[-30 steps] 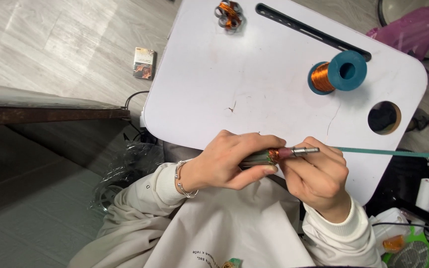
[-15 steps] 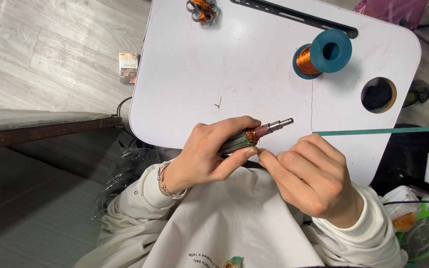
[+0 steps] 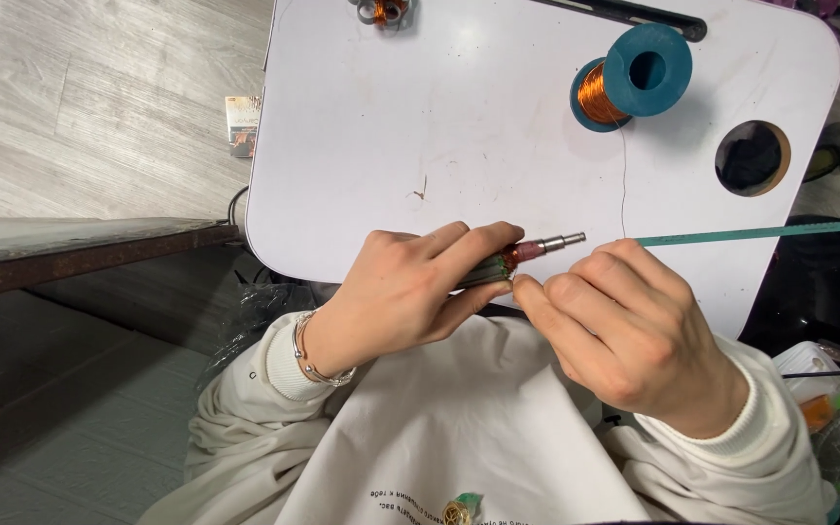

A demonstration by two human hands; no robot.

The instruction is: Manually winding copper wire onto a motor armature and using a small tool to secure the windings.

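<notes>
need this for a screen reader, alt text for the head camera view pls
Seen from above, a person's left hand grips a small copper-wound part on a metal shaft while the right hand pinches beside it, at the near edge of a white table. A teal spool of copper wire lies farther back.

Our left hand (image 3: 410, 297) and right hand (image 3: 624, 326) crowd the near edge of the white table (image 3: 439, 117); beyond them we see open tabletop across the middle; the teal spool of copper wire (image 3: 634, 78) and the round hole (image 3: 752, 157) stand far right; a thin teal strip (image 3: 760, 232) crosses the right side.
</notes>
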